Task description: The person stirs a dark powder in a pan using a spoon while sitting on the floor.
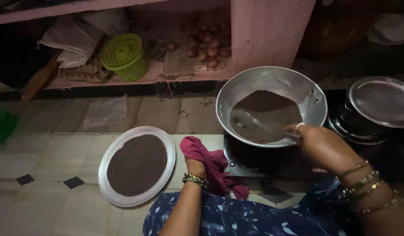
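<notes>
1. I sat low on a dim tiled floor (44, 153), pale squares with small dark diamonds, facing a pink shelf (272, 30) built into the wall.
2. My right hand (322, 146) was closed around the handle of a spatula (258, 124), fingers pinching it near the rim of the pan; the blade was blurred as it lay in the seeds.
3. The steel pan (272, 83) sat tilted on a dark stove (254, 159), and small dark seeds (267, 113) filled its lower half.
4. My left hand (195, 166) rested just left of the stove, fingers pressed into a magenta cloth (215, 166) bunched under it; I cannot tell how tightly they gripped.
5. Bangles ringed both wrists, and my blue patterned garment (237, 216) filled the bottom of the view.
6. Beside the cloth, on the floor, a round steel plate (110, 192) held a flat layer of the same dark seeds.
7. To the right of the pan stood a dark pot covered with a steel lid (381, 100).
8. On the shelf lay a green plastic basket (125, 57), a heap of onions (208, 46) and white bags (75, 39).
</notes>
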